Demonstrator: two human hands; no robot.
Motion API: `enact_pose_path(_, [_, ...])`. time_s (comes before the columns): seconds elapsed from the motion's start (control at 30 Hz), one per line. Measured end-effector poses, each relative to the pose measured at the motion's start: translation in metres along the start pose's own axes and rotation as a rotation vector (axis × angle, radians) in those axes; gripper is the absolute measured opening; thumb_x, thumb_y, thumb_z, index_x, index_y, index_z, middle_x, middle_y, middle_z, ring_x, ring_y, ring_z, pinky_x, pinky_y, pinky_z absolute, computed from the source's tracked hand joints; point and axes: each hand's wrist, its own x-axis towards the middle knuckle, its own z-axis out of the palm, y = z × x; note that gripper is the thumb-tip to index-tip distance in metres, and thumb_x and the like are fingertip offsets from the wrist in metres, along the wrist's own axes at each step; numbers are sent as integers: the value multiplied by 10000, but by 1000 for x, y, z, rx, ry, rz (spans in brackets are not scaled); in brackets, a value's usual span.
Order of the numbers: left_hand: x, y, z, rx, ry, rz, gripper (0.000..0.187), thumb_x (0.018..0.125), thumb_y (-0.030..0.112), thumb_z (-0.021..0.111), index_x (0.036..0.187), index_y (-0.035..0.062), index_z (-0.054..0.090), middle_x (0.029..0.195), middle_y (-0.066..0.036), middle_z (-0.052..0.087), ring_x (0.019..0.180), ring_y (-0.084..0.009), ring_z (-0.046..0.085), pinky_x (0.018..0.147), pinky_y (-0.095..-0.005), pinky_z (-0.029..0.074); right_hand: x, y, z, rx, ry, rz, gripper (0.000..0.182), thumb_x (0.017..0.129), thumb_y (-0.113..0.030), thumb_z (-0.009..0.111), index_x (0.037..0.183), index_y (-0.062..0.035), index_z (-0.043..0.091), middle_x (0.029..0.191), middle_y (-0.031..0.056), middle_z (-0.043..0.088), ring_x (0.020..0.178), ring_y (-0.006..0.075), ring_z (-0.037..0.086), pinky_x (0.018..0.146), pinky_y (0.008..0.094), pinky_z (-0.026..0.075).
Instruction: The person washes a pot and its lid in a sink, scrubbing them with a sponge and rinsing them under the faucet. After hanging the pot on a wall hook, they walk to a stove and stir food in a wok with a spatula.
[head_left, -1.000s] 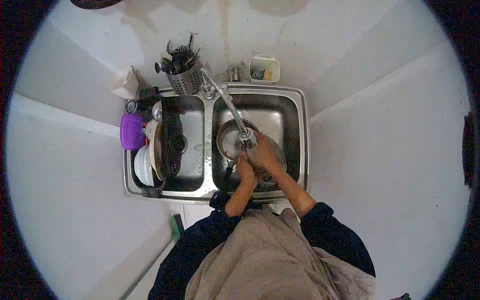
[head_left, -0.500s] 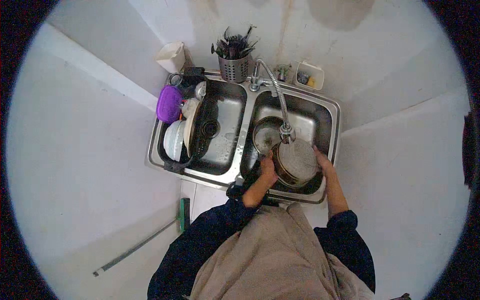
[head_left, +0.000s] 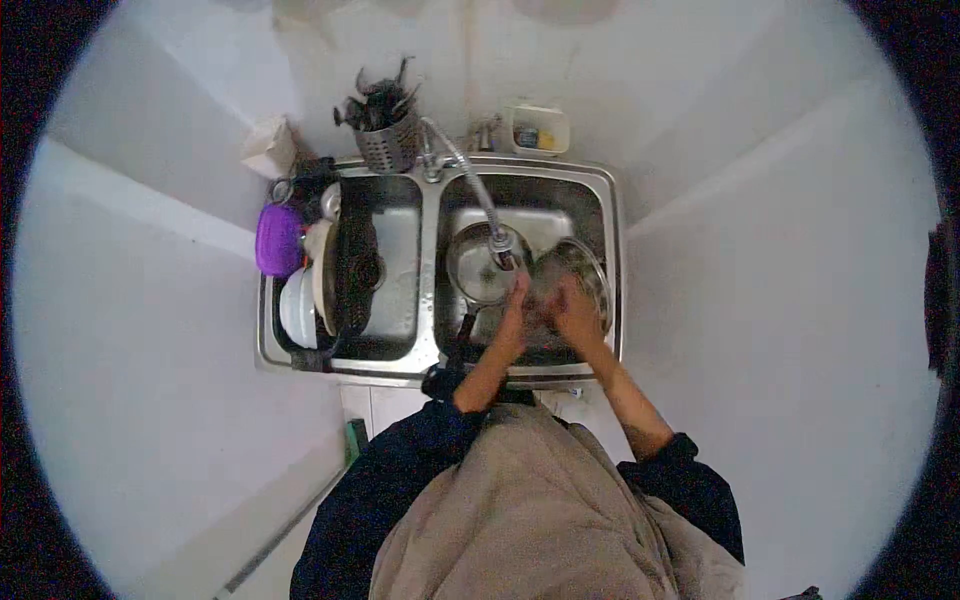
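Observation:
My left hand (head_left: 513,325) is in the right basin beneath the faucet head (head_left: 502,243), fingers stretched out and pointing away from me. Just right of it, my right hand (head_left: 575,318) overlaps the near part of a metal pot (head_left: 592,262); motion smears its fingers. The pot's rounded rim shows along the far and right sides, while the hands cover its near left part. Left of the pot sits a round pan (head_left: 475,265) with water in it, and a black handle (head_left: 464,335) lies below it.
The left basin holds a black dish rack (head_left: 355,260) with white bowls (head_left: 298,305) and a purple container (head_left: 279,241). Behind the sink stand a perforated utensil holder (head_left: 388,148) and a tub with sponges (head_left: 540,130). A green-headed broom (head_left: 356,438) lies at lower left.
The view has shifted, moving the sink leftward. My right hand has left the pot's outer right side and now overlaps the pot. The pot's pale round face no longer shows beneath the faucet.

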Motion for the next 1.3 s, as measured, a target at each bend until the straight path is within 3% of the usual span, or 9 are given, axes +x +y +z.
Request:
enact_pose_path(0.23, [-24, 18, -33, 358, 190, 487, 587, 839, 246, 470, 1354, 92, 234, 1329, -144, 323, 1202, -259, 331, 995, -322, 255, 1, 18, 25, 110, -582, -350, 363, 798, -229, 525, 1107, -45, 473, 959, 234, 572, 878, 364, 567, 772, 459, 446])
enact_pose_path(0.33, [-45, 25, -21, 411, 380, 318, 563, 876, 278, 440, 1360, 87, 226, 1358, -161, 293, 1232, -262, 303, 1012, -327, 232, 46, 35, 26, -396, -514, -165, 310, 814, -220, 498, 1063, -36, 518, 984, 250, 559, 931, 360, 551, 808, 445, 434])
enact_pose_path(0.53, [7, -14, -85, 551, 203, 533, 577, 906, 439, 363, 1356, 102, 237, 1337, -136, 336, 1198, -263, 346, 999, -339, 266, 26, -4, 96, 117, -3, -416, 235, 777, -189, 519, 897, -2, 598, 958, 231, 576, 938, 339, 554, 765, 439, 433])
enact_pose_path(0.63, [-52, 34, -29, 528, 340, 425, 555, 913, 432, 350, 1331, 76, 278, 1318, -150, 351, 1205, -265, 340, 1008, -331, 254, 31, 27, 65, -110, -745, -669, 326, 790, -209, 508, 1003, 37, 542, 1014, 274, 536, 933, 359, 552, 818, 449, 433])
enact_pose_path(0.83, [-53, 28, -17, 630, 340, 429, 574, 919, 438, 315, 1324, 33, 275, 1310, -175, 353, 1196, -286, 353, 1003, -338, 262, 63, 36, 89, -350, -51, -256, 288, 772, -186, 515, 963, 18, 586, 994, 257, 560, 975, 357, 540, 831, 444, 427])
enact_pose_path(0.93, [-45, 21, -19, 714, 305, 461, 595, 922, 445, 293, 1325, 8, 264, 1308, -190, 350, 1187, -302, 364, 997, -345, 270, 23, -7, 82, 204, -253, -379, 223, 742, -121, 533, 895, 37, 570, 952, 237, 548, 910, 350, 541, 781, 424, 427])
enact_pose_path(1.03, [-58, 44, -11, 894, 366, 583, 601, 916, 465, 279, 1326, 25, 270, 1329, -201, 323, 1225, -321, 322, 1005, -365, 254, 30, 6, 36, -133, -914, -446, 335, 749, -151, 534, 1049, -4, 552, 1020, 253, 542, 947, 368, 529, 838, 433, 420])
enact_pose_path(1.23, [-65, 56, -1, 988, 412, 664, 578, 917, 450, 286, 1320, 36, 286, 1341, -202, 313, 1244, -329, 303, 1012, -374, 243, 67, 18, 93, -127, 137, -319, 371, 709, -130, 572, 1063, -18, 555, 1006, 234, 566, 982, 345, 533, 883, 421, 393])
enact_pose_path(1.3, [-63, 57, 0, 964, 417, 666, 559, 920, 432, 297, 1315, 36, 294, 1339, -199, 319, 1241, -326, 309, 1012, -371, 242, 38, 8, 94, 171, -111, -511, 385, 700, -136, 576, 1067, -20, 555, 1011, 228, 564, 960, 356, 529, 862, 427, 403])
